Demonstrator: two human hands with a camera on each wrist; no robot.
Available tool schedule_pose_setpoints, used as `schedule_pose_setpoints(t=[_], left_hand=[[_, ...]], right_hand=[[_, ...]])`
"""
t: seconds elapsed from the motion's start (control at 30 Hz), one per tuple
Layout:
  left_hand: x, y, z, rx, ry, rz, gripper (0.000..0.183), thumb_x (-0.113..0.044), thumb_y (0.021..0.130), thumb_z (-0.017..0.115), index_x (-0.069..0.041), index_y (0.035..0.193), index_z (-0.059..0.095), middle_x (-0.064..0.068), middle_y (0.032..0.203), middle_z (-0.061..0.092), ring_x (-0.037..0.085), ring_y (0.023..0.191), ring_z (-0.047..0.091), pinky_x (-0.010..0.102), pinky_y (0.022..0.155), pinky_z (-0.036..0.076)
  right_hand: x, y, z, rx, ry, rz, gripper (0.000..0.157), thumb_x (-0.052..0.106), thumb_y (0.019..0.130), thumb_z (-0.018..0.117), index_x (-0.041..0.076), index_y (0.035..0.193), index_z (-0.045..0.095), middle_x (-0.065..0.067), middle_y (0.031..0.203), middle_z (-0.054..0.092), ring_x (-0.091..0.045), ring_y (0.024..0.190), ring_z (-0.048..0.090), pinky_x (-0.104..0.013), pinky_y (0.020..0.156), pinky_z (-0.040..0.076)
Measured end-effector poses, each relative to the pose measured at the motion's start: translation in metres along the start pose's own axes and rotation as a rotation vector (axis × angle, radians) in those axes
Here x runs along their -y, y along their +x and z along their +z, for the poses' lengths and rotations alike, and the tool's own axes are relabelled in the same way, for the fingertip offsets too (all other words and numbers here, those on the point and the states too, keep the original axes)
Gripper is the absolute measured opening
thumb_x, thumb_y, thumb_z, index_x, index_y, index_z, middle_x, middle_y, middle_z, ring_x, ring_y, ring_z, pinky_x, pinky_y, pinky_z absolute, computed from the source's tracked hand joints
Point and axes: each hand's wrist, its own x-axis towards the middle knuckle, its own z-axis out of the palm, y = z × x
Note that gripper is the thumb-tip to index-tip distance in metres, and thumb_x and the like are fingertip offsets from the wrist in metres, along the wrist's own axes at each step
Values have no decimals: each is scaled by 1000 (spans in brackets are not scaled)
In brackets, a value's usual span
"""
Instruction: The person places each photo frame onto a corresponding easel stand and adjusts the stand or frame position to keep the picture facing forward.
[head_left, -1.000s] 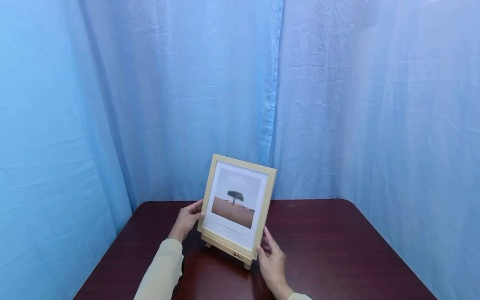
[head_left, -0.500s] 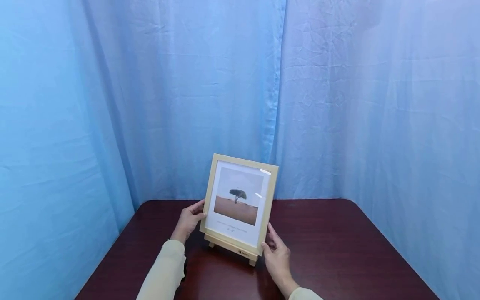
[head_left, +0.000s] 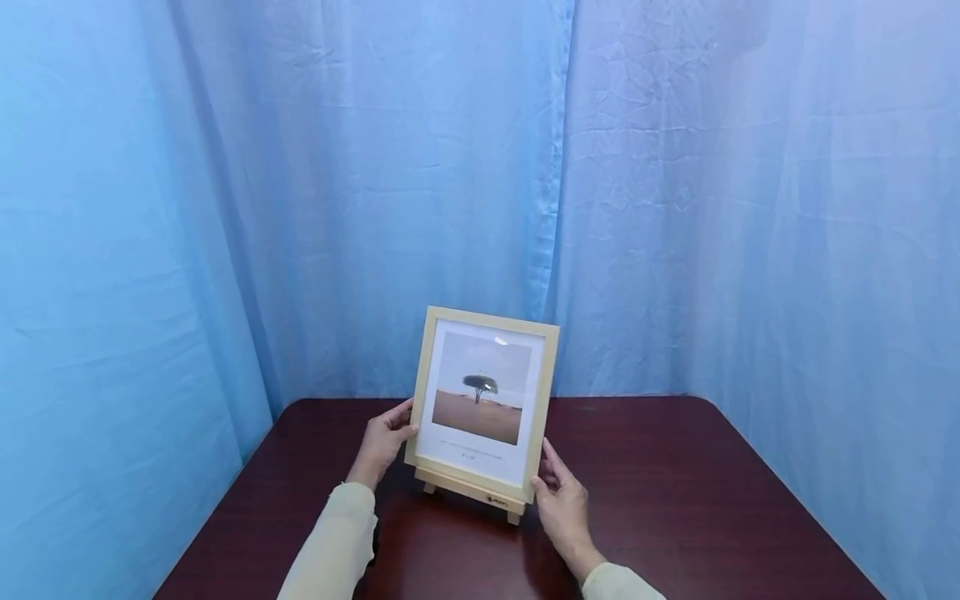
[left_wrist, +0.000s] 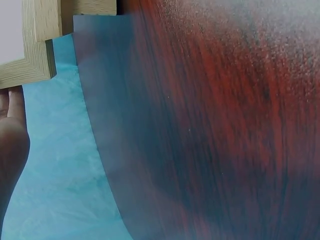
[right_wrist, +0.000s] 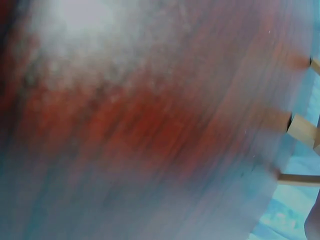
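Observation:
A picture frame (head_left: 482, 392) in pale wood, showing a lone tree on brown ground, leans upright on a small wooden easel (head_left: 472, 490) and is turned slightly. My left hand (head_left: 382, 439) holds the frame's left edge, thumb on the front and fingers behind. At the lower right edge my right hand (head_left: 564, 506) grips it, thumb at the front corner. The left wrist view catches the frame's corner (left_wrist: 30, 70) with part of the left hand (left_wrist: 12, 132) beside it. In the right wrist view, the easel's feet (right_wrist: 302, 129) stand on the tabletop, with a sliver of right hand (right_wrist: 314, 222).
The dark red, glossy table (head_left: 675, 500) has rounded far corners. Blue curtains (head_left: 420, 183) hang behind it and along both sides. Pale sleeves (head_left: 330, 546) cover both forearms.
The frame and easel have turned a little, the right side swinging away so the picture faces me more squarely. My right hand has moved up and rightward with it; both hands keep their hold.

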Motion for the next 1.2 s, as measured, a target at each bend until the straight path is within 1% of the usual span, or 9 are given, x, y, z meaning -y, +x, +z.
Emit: schedule_pose_setpoints(t=[0.1, 0.33, 0.4, 0.57, 0.8, 0.9, 1.1, 1.2], left_hand=[[-1, -3, 2, -16, 11, -10, 49, 5, 94, 63, -8, 141, 57, 18, 124, 65, 31, 115, 58, 44, 97, 50], [-2, -6, 5, -32, 3, -2, 49, 6, 94, 61, -8, 141, 56, 20, 126, 64, 34, 117, 58, 47, 97, 49], [-3, -7, 6, -41, -6, -12, 50, 6, 94, 62, -9, 141, 57, 19, 125, 64, 33, 116, 58, 46, 96, 50], [-4, -11, 7, -51, -24, -9, 49, 7, 93, 62, -7, 140, 58, 19, 123, 65, 33, 112, 60, 43, 92, 53], [-2, -14, 11, -72, -51, 31, 49, 9, 92, 63, -5, 138, 59, 22, 121, 66, 32, 108, 61, 38, 87, 55], [-3, -15, 13, -87, -54, 34, 48, 10, 92, 63, -5, 137, 60, 22, 120, 66, 31, 106, 62, 36, 85, 55], [-5, -19, 18, -100, -53, 34, 49, 10, 91, 63, -5, 138, 59, 22, 120, 66, 33, 106, 62, 38, 85, 55], [-5, -20, 19, -109, -51, 31, 49, 9, 91, 64, -6, 137, 60, 21, 119, 67, 32, 107, 62, 39, 86, 55]], right_hand=[[-1, 2, -1, 4, -7, 3, 66, -15, 84, 66, 12, 143, 56, -15, 103, 71, -23, 87, 67, -23, 70, 55], [-3, 10, -4, 19, -30, 17, 67, -14, 85, 65, 15, 144, 55, -14, 104, 70, -25, 91, 66, -23, 73, 55], [-4, 12, -5, 29, -32, 21, 67, -14, 85, 65, 15, 144, 55, -14, 105, 70, -25, 91, 66, -24, 73, 55], [-6, 16, -8, 46, -43, 22, 66, -13, 86, 65, 15, 145, 54, -15, 108, 70, -27, 94, 66, -24, 74, 54], [-11, 22, -11, 69, -42, 18, 66, -13, 87, 64, 14, 146, 52, -17, 110, 69, -29, 96, 66, -24, 74, 54], [-12, 25, -13, 86, -45, 23, 66, -12, 88, 64, 14, 147, 51, -17, 112, 68, -30, 98, 65, -25, 75, 55], [-12, 30, -17, 108, -50, 44, 65, -10, 90, 64, 15, 148, 50, -18, 114, 67, -31, 100, 64, -23, 75, 54], [-13, 32, -18, 108, -52, 39, 66, -10, 89, 64, 15, 148, 50, -18, 112, 68, -30, 100, 63, -22, 74, 53]])
